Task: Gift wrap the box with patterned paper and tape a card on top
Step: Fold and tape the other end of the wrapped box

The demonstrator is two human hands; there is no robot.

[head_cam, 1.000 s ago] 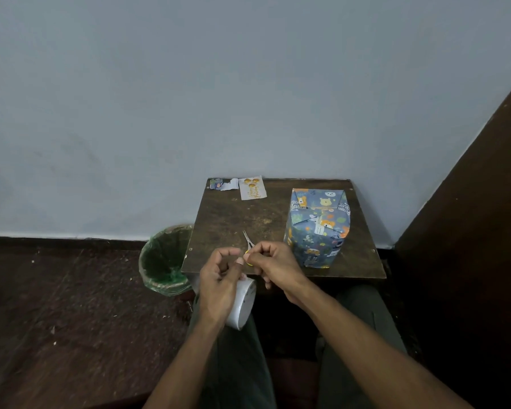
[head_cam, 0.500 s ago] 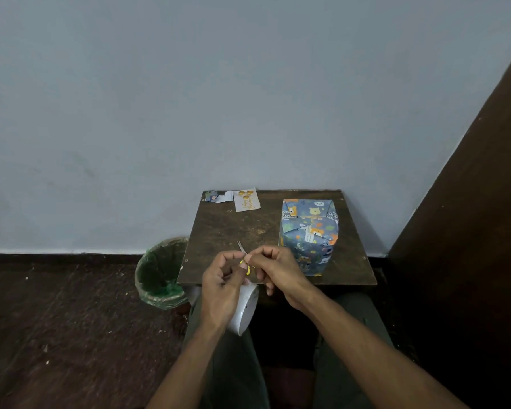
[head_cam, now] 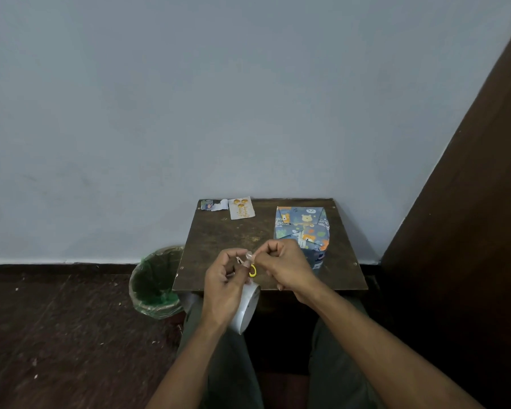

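The wrapped box (head_cam: pixel 303 228), in blue paper with bear prints, stands on the right of the small brown table (head_cam: pixel 219 231). The card (head_cam: pixel 241 208) lies flat at the table's back edge. My left hand (head_cam: pixel 223 283) grips a white tape roll (head_cam: pixel 246 307) over the table's front edge. My right hand (head_cam: pixel 283 265) meets it fingertip to fingertip and pinches the tape's end. Small yellow-handled scissors (head_cam: pixel 252 271) sit between the two hands; I cannot tell which hand holds them.
Paper scraps (head_cam: pixel 214 204) lie at the table's back left corner. A green-lined waste bin (head_cam: pixel 155 283) stands on the dark floor left of the table. A grey wall is behind, and a dark wooden panel (head_cam: pixel 469 231) rises on the right.
My head has tilted up, so the table sits lower in view. Both hands stay together at the front edge. The scissors' blades have tipped from upright toward my left hand.
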